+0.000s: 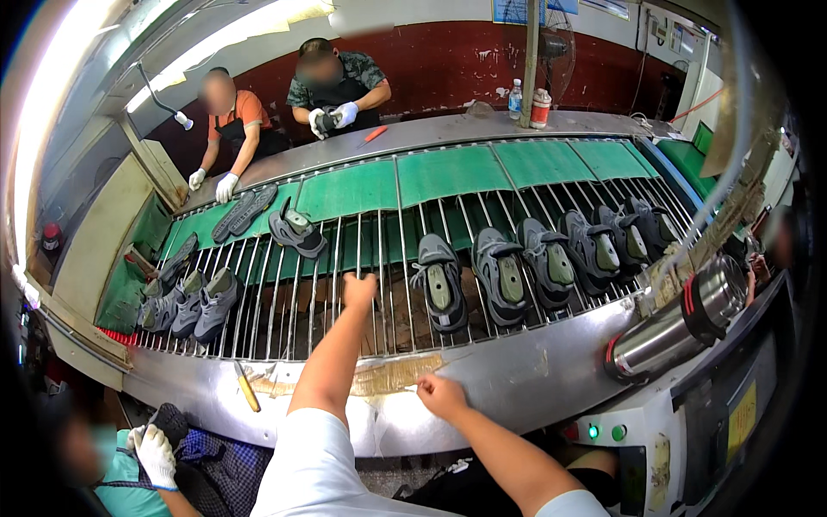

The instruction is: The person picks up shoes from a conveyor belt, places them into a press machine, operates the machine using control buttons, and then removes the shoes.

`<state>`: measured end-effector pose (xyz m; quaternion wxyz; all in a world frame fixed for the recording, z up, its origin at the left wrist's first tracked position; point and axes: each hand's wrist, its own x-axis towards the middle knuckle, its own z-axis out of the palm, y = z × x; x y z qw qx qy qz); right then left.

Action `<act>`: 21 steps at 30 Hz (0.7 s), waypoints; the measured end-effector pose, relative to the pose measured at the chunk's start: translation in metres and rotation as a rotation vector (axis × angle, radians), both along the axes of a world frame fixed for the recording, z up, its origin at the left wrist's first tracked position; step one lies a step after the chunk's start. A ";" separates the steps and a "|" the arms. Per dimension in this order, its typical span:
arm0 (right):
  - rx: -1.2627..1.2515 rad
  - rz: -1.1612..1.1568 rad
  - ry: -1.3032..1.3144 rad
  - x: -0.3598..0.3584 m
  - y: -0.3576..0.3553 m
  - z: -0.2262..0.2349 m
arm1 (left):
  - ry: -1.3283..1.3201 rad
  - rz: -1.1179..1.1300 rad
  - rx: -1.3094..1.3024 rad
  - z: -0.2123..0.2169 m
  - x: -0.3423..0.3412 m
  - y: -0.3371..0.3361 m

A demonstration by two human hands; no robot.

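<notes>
My left hand (358,291) reaches out over the metal rods of the conveyor rack (345,284), fingers curled, holding nothing I can see. The nearest grey shoe (440,282) lies a little to its right, sole insert up. My right hand (439,395) rests loosely closed on the steel front ledge (517,379), beside a patch of brownish tape (392,376). More grey shoes (551,263) line the rods to the right.
Several grey shoes (194,306) sit at the left end and another shoe (297,231) near the green belt (448,172). A yellow-handled tool (247,389) lies on the ledge. A steel cylinder (680,323) stands right. Two people work across the belt; a gloved person (155,452) sits lower left.
</notes>
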<state>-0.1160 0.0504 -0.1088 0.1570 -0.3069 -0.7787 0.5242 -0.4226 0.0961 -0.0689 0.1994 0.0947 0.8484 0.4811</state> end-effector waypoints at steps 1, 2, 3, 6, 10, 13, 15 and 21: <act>0.198 0.104 0.011 -0.003 -0.008 -0.007 | 0.209 0.134 -0.207 -0.006 -0.034 -0.013; 0.395 0.191 0.015 -0.003 -0.011 -0.011 | 0.269 0.225 -0.227 -0.014 -0.066 -0.021; 0.446 0.216 -0.007 -0.003 -0.011 -0.002 | 0.254 0.242 -0.261 -0.003 -0.080 -0.010; 0.380 0.173 -0.039 -0.009 -0.009 0.002 | 0.303 0.465 -0.316 -0.002 -0.145 0.001; 0.364 0.208 -0.021 -0.011 -0.005 0.002 | 0.339 0.583 -0.298 -0.008 -0.204 0.016; 0.305 0.182 0.009 -0.012 -0.006 0.004 | 0.266 0.517 -0.176 -0.026 -0.239 0.022; 0.312 0.176 0.023 -0.014 -0.004 0.003 | 0.304 0.536 0.016 -0.032 -0.256 0.024; 0.327 0.175 0.080 -0.020 -0.005 0.011 | 0.399 0.481 0.160 -0.051 -0.291 -0.017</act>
